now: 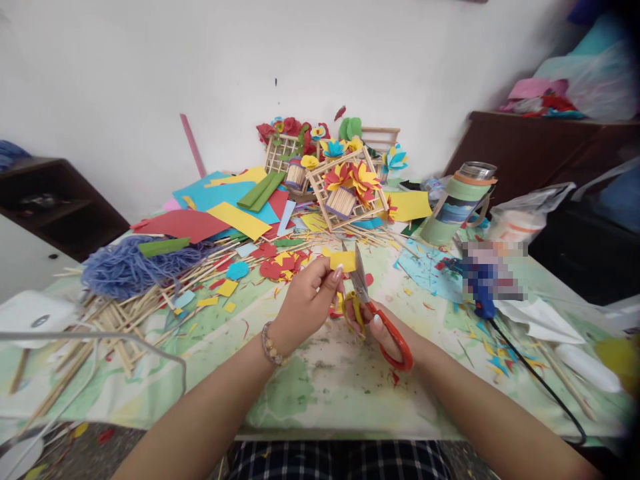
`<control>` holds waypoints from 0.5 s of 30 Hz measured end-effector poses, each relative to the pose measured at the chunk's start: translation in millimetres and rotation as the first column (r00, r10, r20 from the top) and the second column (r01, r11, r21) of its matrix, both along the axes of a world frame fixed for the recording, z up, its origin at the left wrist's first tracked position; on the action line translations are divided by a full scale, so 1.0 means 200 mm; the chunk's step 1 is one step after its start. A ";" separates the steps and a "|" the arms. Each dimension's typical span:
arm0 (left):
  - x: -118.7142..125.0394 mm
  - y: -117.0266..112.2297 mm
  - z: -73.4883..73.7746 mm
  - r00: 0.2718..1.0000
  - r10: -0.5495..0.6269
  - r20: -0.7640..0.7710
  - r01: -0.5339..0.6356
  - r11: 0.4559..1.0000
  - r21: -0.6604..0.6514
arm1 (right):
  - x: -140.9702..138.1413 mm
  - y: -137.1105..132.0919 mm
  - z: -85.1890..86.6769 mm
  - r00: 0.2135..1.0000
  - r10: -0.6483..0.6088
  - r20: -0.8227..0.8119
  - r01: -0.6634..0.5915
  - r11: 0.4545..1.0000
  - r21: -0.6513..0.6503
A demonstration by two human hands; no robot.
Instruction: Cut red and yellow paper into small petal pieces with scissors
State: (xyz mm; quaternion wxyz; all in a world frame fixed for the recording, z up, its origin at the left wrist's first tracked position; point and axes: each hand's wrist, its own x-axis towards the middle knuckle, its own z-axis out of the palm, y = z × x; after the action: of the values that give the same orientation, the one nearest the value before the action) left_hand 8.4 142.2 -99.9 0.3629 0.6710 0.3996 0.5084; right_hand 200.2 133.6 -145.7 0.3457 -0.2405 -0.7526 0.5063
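The left grip (pixel 306 301) pinches a small rectangular yellow paper piece (pixel 343 261) at twelve o'clock; at its five o'clock, the right grip (pixel 377 333) is curled through orange-and-yellow-handled metal scissors (pixel 361 283), blades parted. Cutting seems in hand, likely calling for steady paper.

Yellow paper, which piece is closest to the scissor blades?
The small yellow rectangle pinched in your left hand, at the parted blades of the scissors; the larger yellow sheets lie farther back.

Yarn (pixel 125 272) left of scissors (pixel 362 287), flask (pixel 444 212) right
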 end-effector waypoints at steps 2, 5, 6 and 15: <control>0.00 0.00 0.00 1.000 -0.004 0.002 0.004 1.000 -0.007 | 0.00 0.00 0.00 1.000 -0.007 0.005 0.007 1.000 0.001; 0.00 0.00 0.00 1.000 0.001 -0.006 -0.001 1.000 -0.005 | -0.01 0.00 0.00 1.000 -0.021 0.006 0.020 1.000 0.014; 0.00 0.00 -0.01 1.000 0.005 -0.011 -0.005 1.000 -0.003 | 0.00 0.00 -0.01 1.000 -0.024 0.005 0.024 1.000 0.017; -0.04 0.02 0.01 0.996 -0.030 -0.083 0.031 0.999 0.007 | 0.02 0.01 -0.02 0.999 -0.022 0.026 0.022 0.999 0.037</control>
State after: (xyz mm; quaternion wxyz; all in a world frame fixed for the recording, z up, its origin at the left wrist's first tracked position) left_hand 0.2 146.7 -97.7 0.3509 0.6991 0.4017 0.4762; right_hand 203.3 136.0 -148.9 0.3457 -0.2490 -0.7635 0.4854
